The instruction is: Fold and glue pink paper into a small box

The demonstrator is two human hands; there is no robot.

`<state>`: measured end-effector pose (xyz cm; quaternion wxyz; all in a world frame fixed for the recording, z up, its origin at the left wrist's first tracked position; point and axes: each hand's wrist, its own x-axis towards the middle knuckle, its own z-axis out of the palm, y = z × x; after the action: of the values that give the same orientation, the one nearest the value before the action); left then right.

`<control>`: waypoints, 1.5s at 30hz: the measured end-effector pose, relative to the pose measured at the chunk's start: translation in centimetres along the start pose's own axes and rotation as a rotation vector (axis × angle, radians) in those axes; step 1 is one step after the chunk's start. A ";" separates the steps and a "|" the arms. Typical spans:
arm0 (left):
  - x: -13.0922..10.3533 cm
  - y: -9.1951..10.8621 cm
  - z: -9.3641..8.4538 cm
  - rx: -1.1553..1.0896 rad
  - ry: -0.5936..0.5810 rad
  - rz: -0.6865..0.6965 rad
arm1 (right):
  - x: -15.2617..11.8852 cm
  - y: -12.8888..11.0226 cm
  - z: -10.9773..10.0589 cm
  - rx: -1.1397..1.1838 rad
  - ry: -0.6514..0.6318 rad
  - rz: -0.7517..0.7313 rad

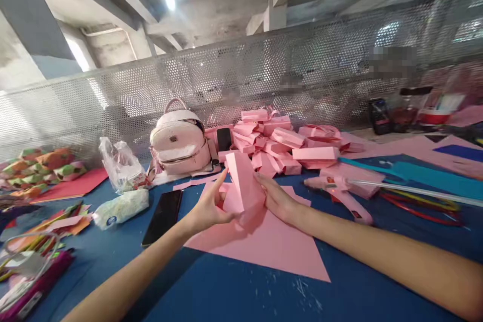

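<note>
Table point(211, 292): it is blue, and a metal screen point(226, 70) full of small holes is seen behind it.
Folded paper point(243, 181): it is pink and is held up between both hands, over a flat pink sheet point(290, 256).
Left hand point(207, 206): it is bent round the left side, with the paper held by thumb and fingers.
Right hand point(277, 198): its fingers are pressed on the right side; whether the thumb is tucked behind cannot be told.
Feel: it looks light and a bit stiff, but thin, so it could be dented or creased by a hard squeeze.
Where to hold: it is best held softly by the two sides, near the folds.
Pile point(287, 136): more folded pink shapes are heaped behind the hands.
Glue gun point(335, 186): it is laid to the right.
Phone point(162, 219): it is laid flat to the left, near the left arm.
</note>
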<state>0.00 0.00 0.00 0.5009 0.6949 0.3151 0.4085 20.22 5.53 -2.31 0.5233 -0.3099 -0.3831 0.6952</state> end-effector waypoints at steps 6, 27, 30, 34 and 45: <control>-0.4 -0.1 0.6 0.040 0.008 0.048 | -0.2 0.2 0.2 -0.018 0.018 -0.041; -0.9 -0.1 1.7 -0.049 0.107 -0.129 | -1.0 0.1 0.4 -0.154 -0.105 -0.099; -0.5 0.5 1.8 -0.106 0.112 -0.166 | -1.4 -0.1 0.6 -0.207 -0.174 -0.104; -0.1 1.1 1.0 -0.092 0.050 -0.185 | -1.7 -0.1 0.7 -0.332 -0.212 -0.138; 0.0 2.5 -1.7 0.223 0.001 -0.179 | -2.0 -0.2 0.9 -0.766 -0.129 -0.605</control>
<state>-1.41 -0.04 2.67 0.4546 0.7154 0.4195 0.3250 20.14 3.41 -1.62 0.5253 -0.3114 -0.7156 0.3391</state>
